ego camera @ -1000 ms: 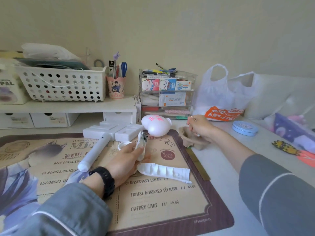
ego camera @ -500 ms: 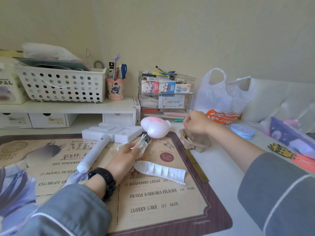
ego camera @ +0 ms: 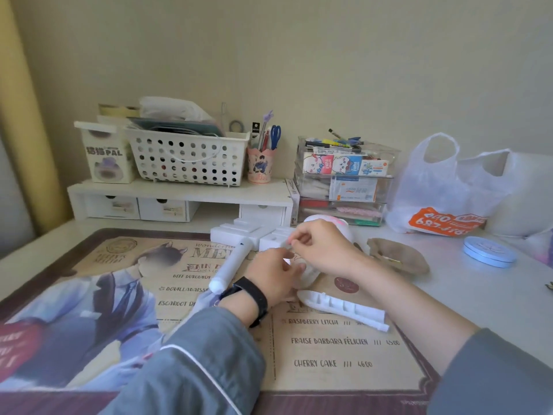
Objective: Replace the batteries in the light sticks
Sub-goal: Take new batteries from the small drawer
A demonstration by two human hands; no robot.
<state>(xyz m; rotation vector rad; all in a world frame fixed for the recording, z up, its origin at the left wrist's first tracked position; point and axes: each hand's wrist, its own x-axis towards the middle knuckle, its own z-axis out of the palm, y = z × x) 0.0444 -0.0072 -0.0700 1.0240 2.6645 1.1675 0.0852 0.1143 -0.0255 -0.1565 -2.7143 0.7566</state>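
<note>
Both forearms reach forward from grey sleeves and meet near the middle of the view. The left hand point(ego camera: 270, 278) lies lower and nearer, its back turned up, a black watch band around the wrist; its fingers curl forward and inward, and what they close on cannot be made out. The right hand point(ego camera: 321, 250) sits just above and beyond it, wrist bent down, thumb and forefinger pinched together at their tips while the other fingers fold loosely under. The fingertips of the two hands nearly touch. The right forearm is bare from wrist to sleeve.
</note>
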